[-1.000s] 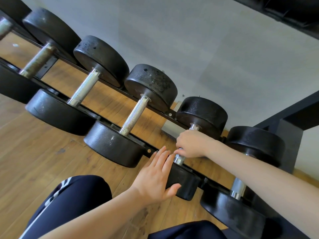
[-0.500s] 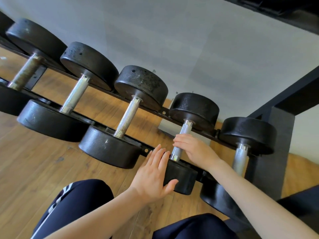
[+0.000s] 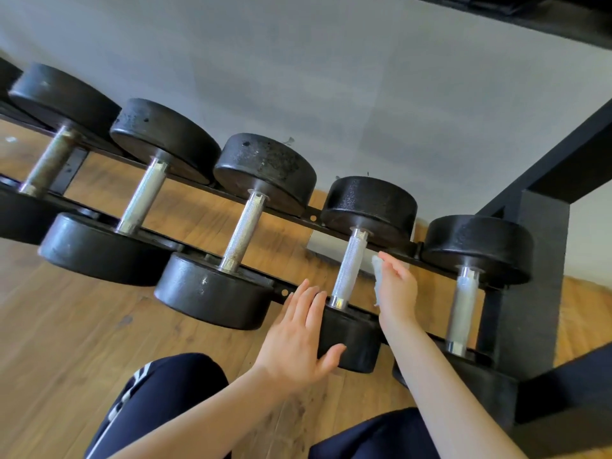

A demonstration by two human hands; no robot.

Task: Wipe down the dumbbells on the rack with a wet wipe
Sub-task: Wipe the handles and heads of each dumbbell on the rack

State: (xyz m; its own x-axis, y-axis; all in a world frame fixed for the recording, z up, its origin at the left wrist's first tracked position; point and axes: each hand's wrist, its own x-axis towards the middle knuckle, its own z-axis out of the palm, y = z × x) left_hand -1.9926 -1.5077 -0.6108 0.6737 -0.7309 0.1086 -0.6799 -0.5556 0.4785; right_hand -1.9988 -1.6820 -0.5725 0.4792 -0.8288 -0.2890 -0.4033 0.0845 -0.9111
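1. Flat and relaxed, the left hand (image 3: 299,336) lies against the near black head of the second dumbbell from the right (image 3: 351,336); its grip is released, fingers straight along the head's top edge and thumb on the front face, steadying rather than clasping.
2. At about 1 o'clock from that hand, the knurled silver handle (image 3: 347,268) of the same dumbbell stands bare, with nothing touching it.
3. Just beside the handle, at its 3 o'clock, the right hand (image 3: 395,289) has its grip closed on a crumpled white wet wipe (image 3: 377,279), which pokes out on the handle side. Wipe and handle look slightly apart.
4. The rack (image 3: 543,293) runs from 9 o'clock toward 4 o'clock, carrying five visible dumbbells across two rails. The far-left one (image 3: 49,160) has a rusty handle.
5. Handling, as I judge it: the wipe is soft, light and damp, so bunch it in the fingers and wrap it round the handle. The dumbbells are heavy and rigid and may roll on the rails, so bracing a head with a flat palm seems wise. Knurling may snag or shred the wipe.
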